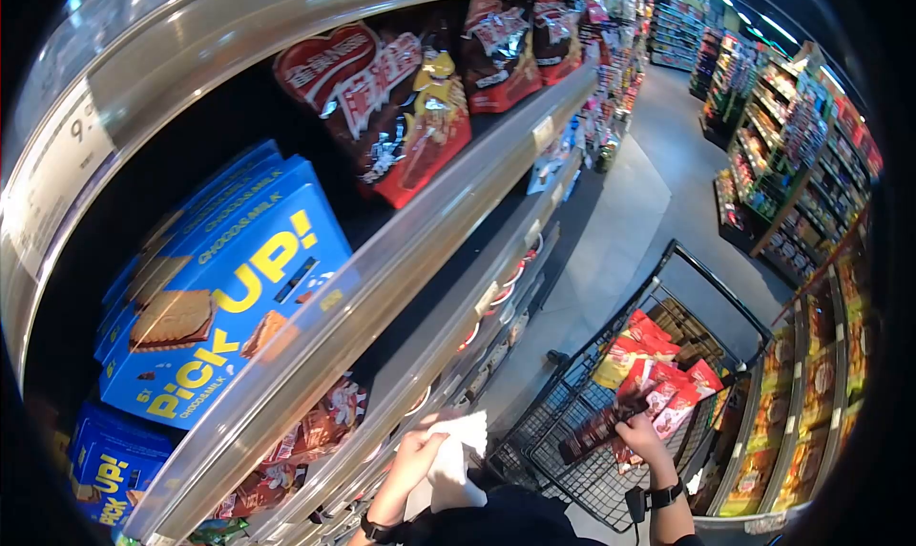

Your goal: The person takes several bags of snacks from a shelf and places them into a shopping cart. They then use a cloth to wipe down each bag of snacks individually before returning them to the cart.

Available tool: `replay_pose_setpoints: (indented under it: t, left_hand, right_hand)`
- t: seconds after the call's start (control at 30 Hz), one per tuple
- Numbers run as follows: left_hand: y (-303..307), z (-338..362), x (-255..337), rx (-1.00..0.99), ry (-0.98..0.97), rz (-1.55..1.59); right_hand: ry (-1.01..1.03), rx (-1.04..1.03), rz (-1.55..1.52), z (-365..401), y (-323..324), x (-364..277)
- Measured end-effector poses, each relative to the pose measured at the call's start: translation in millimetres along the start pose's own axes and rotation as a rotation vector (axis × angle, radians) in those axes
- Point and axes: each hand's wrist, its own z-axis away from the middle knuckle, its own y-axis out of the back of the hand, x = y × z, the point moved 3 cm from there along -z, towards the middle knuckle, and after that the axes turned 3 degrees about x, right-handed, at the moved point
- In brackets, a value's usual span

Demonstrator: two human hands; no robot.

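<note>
My left hand [412, 458] is closed on a white sheet [456, 473], cloth or paper, which hangs down near the shelf edge. Over the cart, my right hand [643, 437] grips a dark brown packet [593, 433] at one end, and the packet lies tilted across the cart's interior. Below and beyond it, several red and yellow snack bags [658, 369] are piled in the black wire shopping cart [551, 410]. Both wrists wear dark bands.
Shelves on the left hold blue biscuit boxes [229, 288] and shiny brown-and-red candy bags [391, 107] behind a clear shelf edge [315, 346]. Yellow packages [811, 393] line a shelf on the right. Grey aisle floor [634, 193] runs ahead, past more stocked racks [778, 116].
</note>
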Motion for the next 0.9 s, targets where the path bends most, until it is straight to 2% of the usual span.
replay_pose_setpoints:
  t: [0.03,0.1,0.17,0.23,0.3,0.33,0.43,0.5,0.53,0.63,0.67,0.7,0.73,0.77,0.83,0.9]
  left_hand:
    - [-4.8,-5.7,2.5,0.001,-0.035,0.076]
    - [-14.6,-21.2,-24.3,-0.023,0.315,0.030]
    - [-40.3,-32.3,-21.7,0.054,0.283,0.259]
    - [-56.2,-28.0,3.9,-0.100,0.441,0.202]
    - [-85.7,-25.0,17.1,-0.071,0.138,0.667]
    - [-86.6,-13.1,24.0,-0.104,0.218,0.720]
    - [-74.1,8.5,51.3,-0.243,0.189,0.751]
    - [-67.9,13.1,35.8,-0.532,0.073,0.930]
    - [-68.6,20.1,31.1,-0.418,0.021,0.680]
    - [-66.4,21.3,32.7,-0.237,-0.057,0.559]
    - [-65.4,23.1,34.3,-0.266,0.093,0.648]
    - [-64.3,26.0,36.6,-0.293,0.246,0.736]
    - [-62.4,30.4,40.5,-0.281,0.361,0.832]
    - [-60.5,30.8,40.2,-0.274,0.349,0.837]
    - [-54.5,34.2,45.3,-0.190,0.414,0.856]
    - [-54.4,38.1,39.7,-0.145,0.530,0.989]
  right_hand:
    - [-0.019,-0.003,-0.105,23.6,22.4,-51.0]
    - [0.298,0.157,-0.040,52.3,39.2,-111.4]
    - [0.581,0.271,0.052,80.5,41.2,-176.3]
    - [0.864,0.250,0.215,89.7,30.4,-221.6]
    - [0.971,0.242,0.070,83.4,4.2,-244.7]
    - [0.955,0.209,0.102,81.3,-6.4,-250.1]
    - [0.983,0.203,0.113,80.3,-10.4,-261.7]
    - [0.969,0.206,-0.060,78.7,-9.5,-264.6]
    - [0.943,0.165,-0.063,77.7,-11.1,-266.6]
    - [0.927,0.095,-0.079,70.2,-22.6,-268.7]
    - [0.879,-0.067,0.007,68.8,-18.9,-266.4]
    - [0.882,-0.069,0.005,62.8,-5.5,-266.6]
    - [0.871,-0.351,-0.330,57.5,6.7,-263.8]
    - [0.829,-0.630,-0.667,53.4,18.9,-259.4]
    - [0.750,-0.314,-0.781,31.7,48.8,-239.2]
    - [0.596,0.147,-1.233,5.4,38.9,-217.4]
